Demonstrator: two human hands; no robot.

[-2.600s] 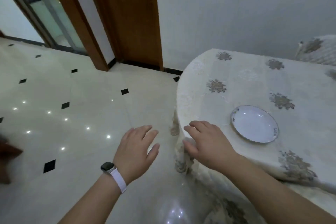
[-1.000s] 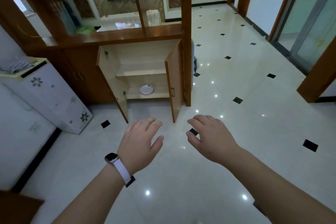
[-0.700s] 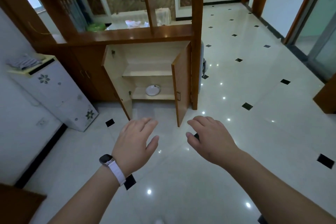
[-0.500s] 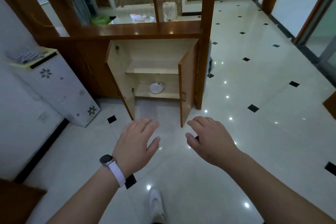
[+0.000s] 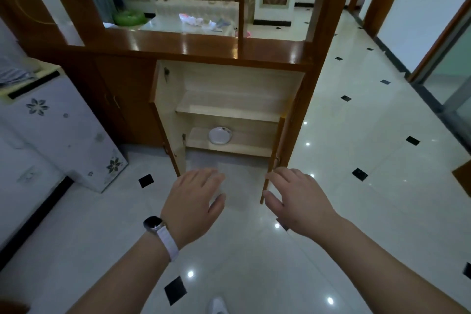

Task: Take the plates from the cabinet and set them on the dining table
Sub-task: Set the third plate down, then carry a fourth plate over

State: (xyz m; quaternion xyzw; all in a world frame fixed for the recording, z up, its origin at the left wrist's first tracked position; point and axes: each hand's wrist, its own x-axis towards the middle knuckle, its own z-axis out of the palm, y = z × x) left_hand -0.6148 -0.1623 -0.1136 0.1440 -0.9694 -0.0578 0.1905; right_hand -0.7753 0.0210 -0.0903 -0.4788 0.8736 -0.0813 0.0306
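Ahead, open cabinet (image 5: pixel 237 81) with one white plate (image 5: pixel 220 135) lying flat on its bottom shelf (image 5: pixel 254 141); left hand (image 5: pixel 193 201) and right hand (image 5: pixel 297 201) empty, fingers loose and spread. Best to crouch, reach between the doors (image 5: pixel 167 120), grip both rim sides, lift level

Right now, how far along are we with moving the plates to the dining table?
Done: the cabinet stands open, and its upper shelf shows bare. In hand: nothing; the left hand and right hand are open and empty, short of the cabinet. Left: one white plate sits on the lower shelf, to be picked up and carried to the dining table, which is out of view.
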